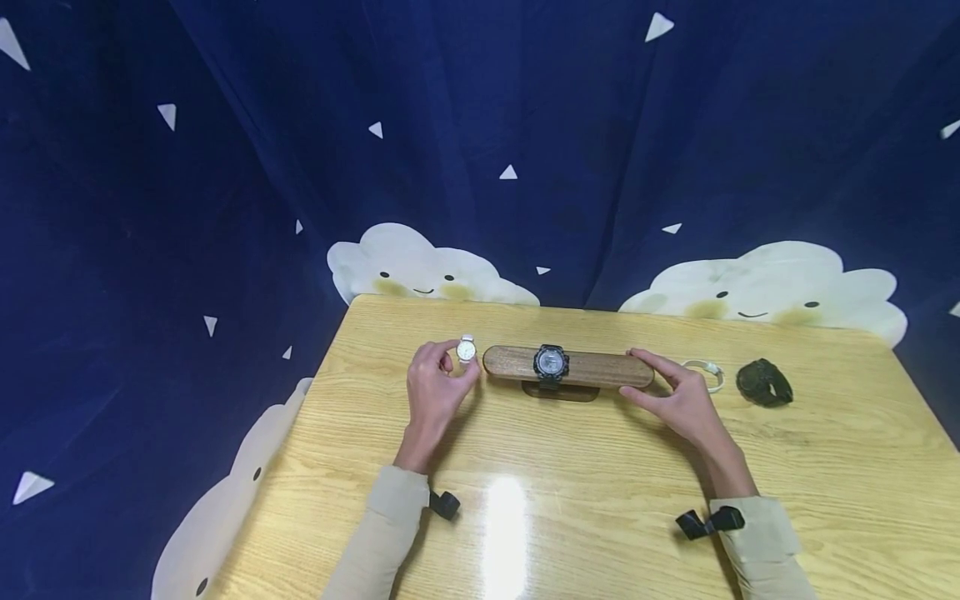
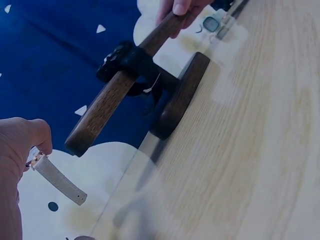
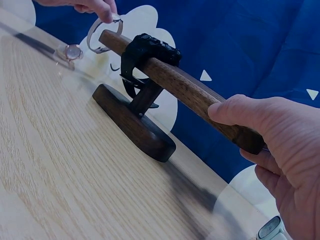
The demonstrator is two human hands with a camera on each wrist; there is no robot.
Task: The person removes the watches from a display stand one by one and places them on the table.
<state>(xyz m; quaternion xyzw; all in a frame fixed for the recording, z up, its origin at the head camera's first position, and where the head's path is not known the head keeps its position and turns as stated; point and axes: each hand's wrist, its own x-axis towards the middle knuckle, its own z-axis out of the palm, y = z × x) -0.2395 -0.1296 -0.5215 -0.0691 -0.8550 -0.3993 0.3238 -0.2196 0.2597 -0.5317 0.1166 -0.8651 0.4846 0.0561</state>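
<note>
My left hand [image 1: 437, 387] pinches a white wristwatch [image 1: 466, 349] with a round pale dial, held just off the left end of a wooden watch stand [image 1: 600, 369]. In the left wrist view its white strap [image 2: 60, 181] hangs down from the fingers. A black wristwatch [image 1: 551, 363] is wrapped around the stand's bar near the middle, dial facing up. At the bar's right end my right hand [image 1: 684, 404] grips the wood, thumb [image 3: 232, 110] on the near side and fingers on the far side. The stand's base [image 3: 132, 125] rests on the table.
Right of the stand, a white-strapped watch [image 1: 708, 375] lies on the wooden table [image 1: 585, 500], partly behind my right hand. Farther right lies another black watch [image 1: 763, 383]. A dark blue curtain [image 1: 450, 100] with clouds and triangles hangs behind the table and along its left side.
</note>
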